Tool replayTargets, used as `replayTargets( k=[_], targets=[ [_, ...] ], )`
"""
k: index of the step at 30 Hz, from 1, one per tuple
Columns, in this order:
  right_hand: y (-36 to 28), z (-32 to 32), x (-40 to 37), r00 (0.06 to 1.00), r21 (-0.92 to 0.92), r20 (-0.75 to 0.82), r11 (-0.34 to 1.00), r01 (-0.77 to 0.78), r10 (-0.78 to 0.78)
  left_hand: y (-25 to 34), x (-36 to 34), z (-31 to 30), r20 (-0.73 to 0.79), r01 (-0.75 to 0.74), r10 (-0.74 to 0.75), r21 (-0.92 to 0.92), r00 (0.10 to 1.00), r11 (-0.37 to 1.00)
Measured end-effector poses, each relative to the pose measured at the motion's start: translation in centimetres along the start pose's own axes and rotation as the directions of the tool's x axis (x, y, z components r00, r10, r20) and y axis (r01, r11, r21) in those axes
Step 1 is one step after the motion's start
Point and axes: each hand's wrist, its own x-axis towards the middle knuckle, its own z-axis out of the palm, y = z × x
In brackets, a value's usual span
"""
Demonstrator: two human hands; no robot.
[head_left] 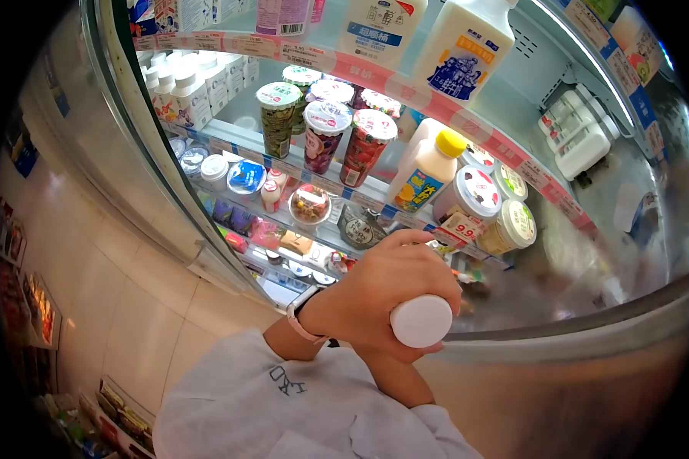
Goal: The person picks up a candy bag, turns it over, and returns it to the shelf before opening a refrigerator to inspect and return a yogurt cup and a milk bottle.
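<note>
My left hand [386,283], with a watch [305,306] on its wrist, is closed around a container of which mainly the round white cap [421,321] shows. The container's body is hidden below the cap and fingers. My right forearm [394,379] reaches up beneath the left hand, and its hand is hidden behind the left one. Just beyond my fingers are a red-and-white price tag [461,227] and a dark pouch [361,226] on the cooler shelves.
An open refrigerated cabinet holds a yellow-capped juice bottle [425,172], white tubs [467,193], fruit cups [369,145] and a large milk jug [465,50]. Its door frame [149,145] runs along the left. Tiled floor [142,306] and low racks [119,413] lie further left.
</note>
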Motion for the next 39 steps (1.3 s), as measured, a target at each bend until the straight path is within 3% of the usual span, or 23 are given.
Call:
replayTargets(
  k=[14,39],
  targets=[
    [-0.6,-0.8,0.5,0.996,-0.095,0.085,0.995,0.03,-0.022,0.3,0.4,1.2,0.009,-0.065,0.065,-0.043,0.998,0.997],
    [-1.7,-1.8,0.9,0.978,-0.214,0.203,0.972,0.096,-0.051,0.7,-0.3,1.6,-0.015,-0.017,0.017,0.032,1.0,0.999]
  ],
)
